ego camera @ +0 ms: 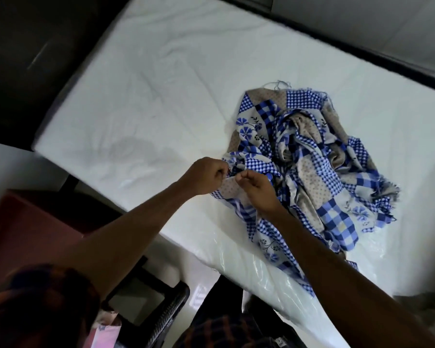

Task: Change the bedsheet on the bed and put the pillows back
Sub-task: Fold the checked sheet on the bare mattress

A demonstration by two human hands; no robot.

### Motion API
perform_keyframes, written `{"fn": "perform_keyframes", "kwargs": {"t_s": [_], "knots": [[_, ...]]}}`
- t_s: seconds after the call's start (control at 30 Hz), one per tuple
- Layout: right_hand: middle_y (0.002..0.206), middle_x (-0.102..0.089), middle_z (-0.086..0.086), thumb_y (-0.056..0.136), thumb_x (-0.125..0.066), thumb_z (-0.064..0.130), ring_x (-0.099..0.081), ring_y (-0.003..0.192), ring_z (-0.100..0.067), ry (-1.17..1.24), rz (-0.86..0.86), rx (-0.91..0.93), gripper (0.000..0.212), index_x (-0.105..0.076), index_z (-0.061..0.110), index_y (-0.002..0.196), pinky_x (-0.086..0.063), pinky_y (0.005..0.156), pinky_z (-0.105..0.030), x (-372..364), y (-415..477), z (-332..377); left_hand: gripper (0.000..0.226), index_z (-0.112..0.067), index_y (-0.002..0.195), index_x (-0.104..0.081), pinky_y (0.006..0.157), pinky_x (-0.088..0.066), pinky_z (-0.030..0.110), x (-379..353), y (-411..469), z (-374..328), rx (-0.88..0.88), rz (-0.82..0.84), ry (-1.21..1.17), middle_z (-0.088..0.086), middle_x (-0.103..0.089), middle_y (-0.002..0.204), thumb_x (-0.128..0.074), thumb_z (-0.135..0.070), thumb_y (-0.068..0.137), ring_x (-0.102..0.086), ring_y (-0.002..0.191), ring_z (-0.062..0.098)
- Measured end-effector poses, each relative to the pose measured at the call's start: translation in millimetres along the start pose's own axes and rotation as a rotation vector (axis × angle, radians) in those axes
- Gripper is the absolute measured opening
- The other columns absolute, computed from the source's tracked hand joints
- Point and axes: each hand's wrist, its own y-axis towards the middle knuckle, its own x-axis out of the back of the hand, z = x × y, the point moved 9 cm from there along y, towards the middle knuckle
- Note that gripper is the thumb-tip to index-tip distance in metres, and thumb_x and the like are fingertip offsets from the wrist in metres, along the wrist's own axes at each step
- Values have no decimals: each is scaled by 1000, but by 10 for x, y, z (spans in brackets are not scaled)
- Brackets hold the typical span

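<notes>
My left hand (204, 175) and right hand (258, 190) both pinching one edge of the crumpled blue, white and tan checked flowery bedsheet (309, 169) (all bunched up), lying on the white plastic-wrapped mattress (148, 84) near my side

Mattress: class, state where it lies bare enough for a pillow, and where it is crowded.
The mattress is bare in a wide patch left of the crumpled sheet, out to the far and left edges, and a narrower strip right of the sheet. Crowded: the near edge, where left hand and right hand pinch the sheet.
</notes>
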Motion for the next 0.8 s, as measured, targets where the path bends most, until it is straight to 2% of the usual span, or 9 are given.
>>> {"fn": "perform_keyframes", "kwargs": {"t_s": [0.07,0.13,0.27,0.37,0.47,0.57,0.67,0.73,0.8], "knots": [[81,-66,-2,101,-57,7,-60,75,-6,57,-21,27,16,-67,-2,91,-47,74,-22,47,-46,155,24,-11,91,-65,72,-51,36,43,8,-98,47,33,-157,6,-70,87,-46,-10,77,-64,79,24],[83,-66,-12,100,-57,7,-59,78,-17,82,-35,70,19,-66,-8,92,-48,75,-31,94,-100,291,27,-6,108,-63,84,-50,37,-23,-14,-376,-29,100,-211,10,-68,106,-52,-13,85,-62,95,23],[79,-68,-17,97,-59,12,-60,73,-18,74,-62,114,17,-68,-2,92,-48,71,-32,203,-279,526,27,-7,98,-61,69,-51,39,-96,-80,-620,16,110,-82,12,-69,88,-48,-22,80,-63,79,30],[66,-65,5,94,-68,29,-57,57,-10,-99,-44,160,17,-65,14,101,-44,57,-22,256,-510,693,29,-8,80,-68,62,-48,34,222,-90,-692,76,-93,-3,13,-68,73,-43,-23,76,-61,69,33],[86,-71,6,88,-65,42,-66,75,-19,-569,-50,228,32,-63,25,116,-48,64,-30,419,-742,579,29,-9,75,-68,61,-42,33,795,-217,-649,150,-314,197,16,-67,74,-42,-23,72,-63,74,37],[90,-69,0,90,-67,47,-65,81,-25,-675,-134,48,26,-63,29,108,-53,74,-37,884,-1001,187,35,-6,79,-69,69,-48,40,1579,-574,-309,370,-608,218,20,-69,82,-39,-23,72,-65,82,40],[83,-65,-3,92,-64,48,-65,83,-30,-666,-195,-37,18,-62,30,91,-46,65,-35,1164,-1188,140,32,-8,93,-70,75,-44,37,2053,-1051,129,667,-778,108,21,-70,101,-40,-17,83,-62,97,41],[77,-63,-5,96,-59,44,-65,81,-33,-700,-193,51,24,-66,23,89,-36,61,-31,1050,-1187,477,24,-15,97,-66,74,-45,38,1993,-1166,-81,580,-770,144,16,-70,97,-46,-17,84,-63,93,38],[72,-61,0,95,-56,46,-65,74,-29,-695,-231,199,29,-66,21,85,-39,60,-29,767,-1138,970,37,-26,112,-62,74,-51,36,1581,-1086,-671,334,-598,174,2,-69,98,-51,-30,76,-65,91,28]]}}
